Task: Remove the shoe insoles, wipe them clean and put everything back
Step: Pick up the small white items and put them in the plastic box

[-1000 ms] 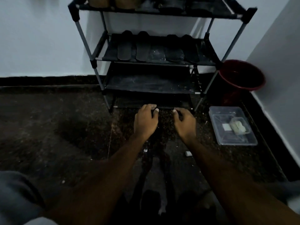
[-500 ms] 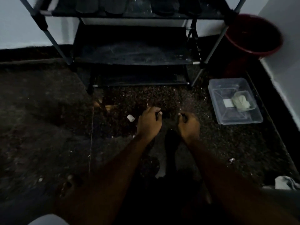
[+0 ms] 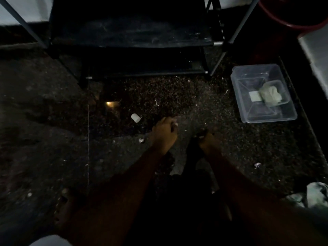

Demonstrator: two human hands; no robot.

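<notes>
Head camera is looking down at a dim floor, where the right hand (image 3: pixel 208 144) is curling its fingers round the far end of a dark insole (image 3: pixel 192 151) lying between the forearms — the left hand (image 3: pixel 164 134), just beside it, is bunching its fingers too, though whether they are pinching anything cannot be told. A clear tub (image 3: pixel 266 119) holding a pale cloth (image 3: pixel 269 95) is sitting well right of the hands, and a small white cap (image 3: pixel 135 118) is lying near the left hand.
</notes>
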